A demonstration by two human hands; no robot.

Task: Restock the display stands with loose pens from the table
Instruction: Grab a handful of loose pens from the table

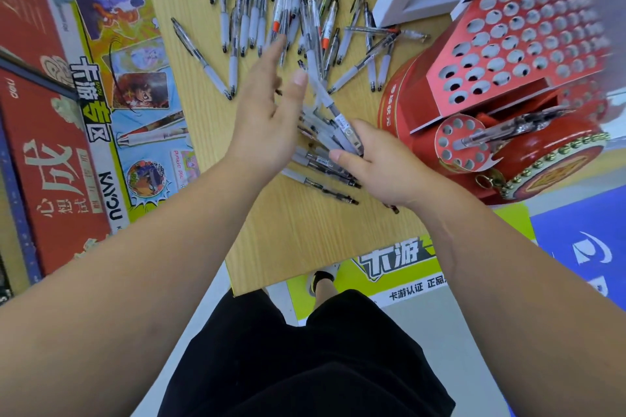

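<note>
Pens (342,134) fan out in a bundle gripped by my right hand (382,169) over the near part of the wooden table (305,234), with a few more lying flat beneath. My left hand (267,115) is open just beside the bundle, fingers straight. Farther back a heap of loose pens (271,10) sprawls across the table, and to the right stands the red display stand (528,44), a single pen (504,129) poking through its round front disc.
</note>
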